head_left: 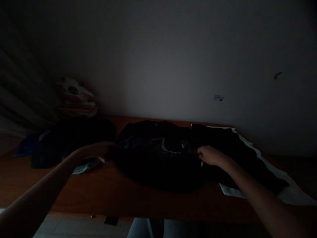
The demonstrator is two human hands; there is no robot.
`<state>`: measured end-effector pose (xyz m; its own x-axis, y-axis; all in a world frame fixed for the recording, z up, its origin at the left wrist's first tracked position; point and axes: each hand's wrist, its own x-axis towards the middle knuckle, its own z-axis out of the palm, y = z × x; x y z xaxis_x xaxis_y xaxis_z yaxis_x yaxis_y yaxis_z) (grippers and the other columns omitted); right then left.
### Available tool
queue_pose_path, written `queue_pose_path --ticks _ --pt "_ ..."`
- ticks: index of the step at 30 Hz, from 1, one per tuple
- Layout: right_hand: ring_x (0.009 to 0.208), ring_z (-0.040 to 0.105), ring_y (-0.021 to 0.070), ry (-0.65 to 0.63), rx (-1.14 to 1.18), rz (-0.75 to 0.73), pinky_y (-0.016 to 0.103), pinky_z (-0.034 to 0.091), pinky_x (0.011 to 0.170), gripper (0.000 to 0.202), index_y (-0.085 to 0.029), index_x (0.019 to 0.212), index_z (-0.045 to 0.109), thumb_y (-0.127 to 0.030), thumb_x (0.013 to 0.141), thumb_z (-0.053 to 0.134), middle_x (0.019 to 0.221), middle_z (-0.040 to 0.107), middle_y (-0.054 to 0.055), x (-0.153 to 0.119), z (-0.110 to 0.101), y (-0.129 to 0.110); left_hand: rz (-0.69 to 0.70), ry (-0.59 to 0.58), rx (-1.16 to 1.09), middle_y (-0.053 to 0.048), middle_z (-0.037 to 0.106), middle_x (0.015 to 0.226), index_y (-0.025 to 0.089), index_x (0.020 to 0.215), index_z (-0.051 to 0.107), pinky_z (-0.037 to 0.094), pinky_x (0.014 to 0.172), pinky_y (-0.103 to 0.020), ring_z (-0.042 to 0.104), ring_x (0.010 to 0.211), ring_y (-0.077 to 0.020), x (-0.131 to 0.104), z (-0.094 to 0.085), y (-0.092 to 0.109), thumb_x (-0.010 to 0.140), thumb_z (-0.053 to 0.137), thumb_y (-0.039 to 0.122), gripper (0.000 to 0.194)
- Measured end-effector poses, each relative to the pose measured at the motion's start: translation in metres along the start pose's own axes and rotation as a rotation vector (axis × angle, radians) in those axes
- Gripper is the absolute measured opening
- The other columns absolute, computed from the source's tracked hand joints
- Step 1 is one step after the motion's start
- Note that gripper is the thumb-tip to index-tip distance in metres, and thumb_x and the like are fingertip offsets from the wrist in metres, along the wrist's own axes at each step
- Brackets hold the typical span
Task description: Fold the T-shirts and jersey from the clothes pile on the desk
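In the middle of the wooden table a black shirt lies spread, its neckline toward the wall and its near edge curved and slightly blurred. A dark grey panel with a pale outline shows across it. My left hand is at the shirt's left side, fingers closed on its dark cloth. At the right side my right hand pinches the shirt's edge. The dim light hides the exact finger contact. Close to my right forearm lies another flat black garment, over a white cloth.
A heap of dark clothes lies at the left, with a blue cloth beside it. Behind the heap stands a white and red object. A wall rises behind the table; a curtain hangs at the left.
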<state>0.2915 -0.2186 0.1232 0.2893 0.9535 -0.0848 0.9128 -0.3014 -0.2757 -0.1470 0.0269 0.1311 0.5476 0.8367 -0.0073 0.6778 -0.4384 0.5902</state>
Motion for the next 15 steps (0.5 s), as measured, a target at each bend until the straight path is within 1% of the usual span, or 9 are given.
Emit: queue_pose_path --ticks 2,4,5,6,8,10,12,14,15 --pt "0.077 0.069 0.0230 0.278 -0.014 0.025 0.034 0.053 0.071 0.016 -0.022 0.082 0.068 -0.023 0.086 0.053 0.079 0.071 0.008 0.014 -0.020 -0.001 0.064 0.239 -0.105 -0.010 0.073 0.111 0.012 0.122 0.060 0.059 0.079 -0.036 0.069 0.093 -0.0227 0.015 -0.015 0.023 0.074 0.045 0.027 0.052" --pt "0.099 0.067 0.0268 0.714 -0.029 -0.001 0.041 0.052 0.086 0.023 -0.020 0.103 0.065 -0.019 0.087 0.049 0.104 0.070 0.014 0.011 -0.034 0.005 0.150 0.571 -0.133 -0.007 0.063 0.136 0.017 0.138 0.047 0.052 0.098 -0.036 0.063 0.117 -0.0229 0.018 -0.025 0.033 0.078 0.045 0.024 0.061" --pt "0.106 0.065 0.0277 0.853 -0.044 -0.022 0.042 0.051 0.090 0.028 -0.019 0.110 0.063 -0.017 0.084 0.051 0.114 0.067 0.015 0.006 -0.036 0.011 0.167 0.680 -0.111 -0.005 0.059 0.141 0.021 0.142 0.043 0.049 0.102 -0.034 0.059 0.123 -0.0229 0.017 -0.028 0.032 0.078 0.046 0.024 0.064" --pt "0.108 0.064 0.0280 0.906 -0.060 -0.039 0.042 0.051 0.091 0.034 -0.020 0.113 0.061 -0.015 0.080 0.053 0.119 0.066 0.015 0.000 -0.035 0.018 0.151 0.708 -0.069 -0.003 0.060 0.139 0.023 0.141 0.043 0.049 0.101 -0.032 0.059 0.124 -0.0234 0.015 -0.028 0.028 0.076 0.048 0.024 0.065" --pt "0.102 0.067 0.0271 0.746 -0.069 -0.048 0.041 0.053 0.087 0.037 -0.022 0.107 0.063 -0.013 0.072 0.055 0.114 0.068 0.012 -0.011 -0.024 0.034 0.039 0.517 0.047 -0.003 0.071 0.119 0.022 0.130 0.054 0.052 0.089 -0.030 0.067 0.110 -0.0253 0.011 -0.022 0.010 0.071 0.051 0.024 0.059" --pt "0.088 0.070 0.0256 0.458 -0.022 -0.020 0.038 0.054 0.078 0.026 -0.024 0.090 0.065 -0.014 0.067 0.058 0.095 0.072 0.007 -0.017 -0.006 0.049 -0.101 0.156 0.150 -0.003 0.074 0.087 0.019 0.103 0.065 0.053 0.074 -0.029 0.072 0.086 -0.0253 0.009 -0.007 -0.012 0.065 0.053 0.024 0.041" --pt "0.077 0.070 0.0243 0.226 0.065 0.009 0.035 0.052 0.070 0.013 -0.025 0.077 0.064 -0.018 0.067 0.062 0.080 0.073 0.003 -0.020 0.013 0.059 -0.189 -0.127 0.149 -0.002 0.069 0.065 0.019 0.082 0.066 0.052 0.062 -0.028 0.070 0.067 -0.0231 0.005 0.010 -0.030 0.062 0.053 0.024 0.024" --pt "0.072 0.069 0.0228 0.090 0.163 0.014 0.032 0.050 0.065 0.005 -0.025 0.072 0.065 -0.023 0.068 0.063 0.074 0.072 0.002 -0.024 0.025 0.064 -0.205 -0.236 0.051 -0.001 0.066 0.059 0.020 0.076 0.065 0.050 0.054 -0.026 0.067 0.057 -0.0211 -0.003 0.023 -0.040 0.062 0.052 0.026 0.020" --pt "0.071 0.068 0.0220 0.039 0.216 0.006 0.031 0.049 0.063 0.005 -0.025 0.072 0.065 -0.024 0.068 0.063 0.073 0.072 0.002 -0.027 0.028 0.064 -0.187 -0.216 0.018 0.000 0.066 0.058 0.020 0.076 0.065 0.049 0.051 -0.026 0.065 0.054 -0.0203 -0.008 0.026 -0.041 0.061 0.052 0.026 0.021"
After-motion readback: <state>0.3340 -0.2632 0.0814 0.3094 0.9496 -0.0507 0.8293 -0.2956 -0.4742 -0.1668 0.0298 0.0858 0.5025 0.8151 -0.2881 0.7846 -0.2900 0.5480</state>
